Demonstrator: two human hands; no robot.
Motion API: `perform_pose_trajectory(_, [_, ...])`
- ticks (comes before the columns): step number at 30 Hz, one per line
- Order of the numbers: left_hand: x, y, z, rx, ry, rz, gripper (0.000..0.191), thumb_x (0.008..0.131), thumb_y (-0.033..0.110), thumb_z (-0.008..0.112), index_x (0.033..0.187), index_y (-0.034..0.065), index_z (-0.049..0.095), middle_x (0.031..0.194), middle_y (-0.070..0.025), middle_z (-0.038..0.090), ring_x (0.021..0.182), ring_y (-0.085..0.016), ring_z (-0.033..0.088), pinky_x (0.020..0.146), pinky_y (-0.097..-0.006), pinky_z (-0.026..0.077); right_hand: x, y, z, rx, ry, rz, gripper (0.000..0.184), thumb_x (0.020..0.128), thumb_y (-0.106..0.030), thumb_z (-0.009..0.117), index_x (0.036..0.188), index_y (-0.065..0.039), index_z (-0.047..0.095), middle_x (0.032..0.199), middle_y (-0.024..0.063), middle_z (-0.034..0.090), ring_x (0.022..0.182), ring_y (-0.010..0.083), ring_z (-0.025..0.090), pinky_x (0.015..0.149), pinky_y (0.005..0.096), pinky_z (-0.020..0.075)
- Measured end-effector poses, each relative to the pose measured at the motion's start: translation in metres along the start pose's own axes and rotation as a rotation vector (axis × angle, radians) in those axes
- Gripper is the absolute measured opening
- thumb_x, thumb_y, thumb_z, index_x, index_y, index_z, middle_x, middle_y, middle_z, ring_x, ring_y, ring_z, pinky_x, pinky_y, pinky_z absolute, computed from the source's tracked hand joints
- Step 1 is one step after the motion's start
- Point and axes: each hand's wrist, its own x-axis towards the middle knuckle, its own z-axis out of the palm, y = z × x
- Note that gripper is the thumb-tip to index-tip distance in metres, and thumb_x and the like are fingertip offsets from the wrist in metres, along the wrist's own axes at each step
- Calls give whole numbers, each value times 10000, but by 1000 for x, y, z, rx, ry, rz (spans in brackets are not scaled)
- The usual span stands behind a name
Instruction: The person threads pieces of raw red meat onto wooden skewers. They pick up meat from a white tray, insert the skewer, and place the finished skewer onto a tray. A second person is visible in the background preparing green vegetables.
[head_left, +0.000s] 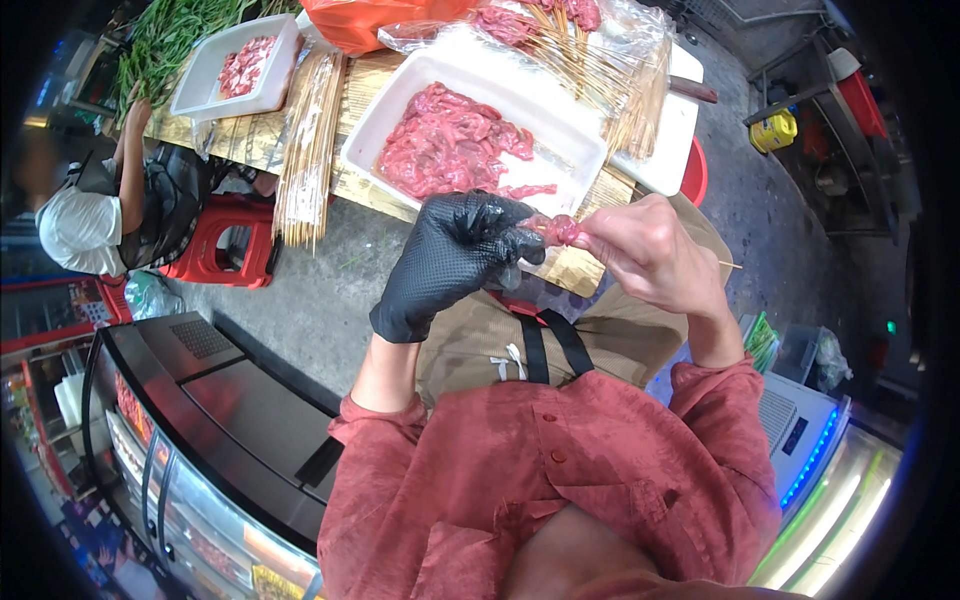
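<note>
My left hand (465, 251), in a black textured glove, pinches one end of a piece of raw red meat (553, 229). Bare, my right hand (652, 251) grips a thin wooden skewer (731, 265), whose free end sticks out to the right past the wrist. The meat is bunched on the skewer between both hands, and the skewer's tip is hidden. Just beyond my hands a white plastic tub (559, 157) holds a heap of raw meat strips (450, 142). One strip lies apart near the tub's close edge.
Bundled skewers in plastic (307, 150) overhang the wooden table (367, 82). Loaded meat skewers (555, 34) lie by a white cutting board (664, 169) and a knife handle (694, 88). Left are a smaller meat tub (277, 90), greens (161, 45), a seated person (82, 225) and a red stool (225, 247).
</note>
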Motion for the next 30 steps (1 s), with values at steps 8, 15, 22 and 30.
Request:
perform_pose_trajectory(8, [0,-1,-5,-17,13,97,196,892,46,617,1073,-6,671,843,-50,703,651,-69,621,569,-205,506,3,-1,-2,-39,27,6,81,797,15,654,776,24,575,564,152,472,501,329,514,464,389,372])
perform_pose_trajectory(15, [0,-6,0,-12,81,92,172,896,65,617,1040,3,687,824,-52,704,614,-62,604,556,-205,500,1,-10,4,-194,59,9,148,759,76,634,714,22,504,558,146,440,485,317,499,446,402,357])
perform_pose_trajectory(22, [5,-14,0,-238,114,9,165,849,75,674,987,-13,689,785,-61,700,599,-63,595,528,-207,475,2,-9,20,-161,110,14,115,774,45,644,753,28,532,611,155,494,509,309,526,460,404,381])
perform_pose_trajectory(30, [13,-25,-17,-294,213,91,168,856,93,645,961,-35,674,803,-85,696,627,-95,604,598,-225,489,-12,-4,29,-81,173,132,89,830,17,618,909,54,606,668,157,585,558,295,595,484,352,435])
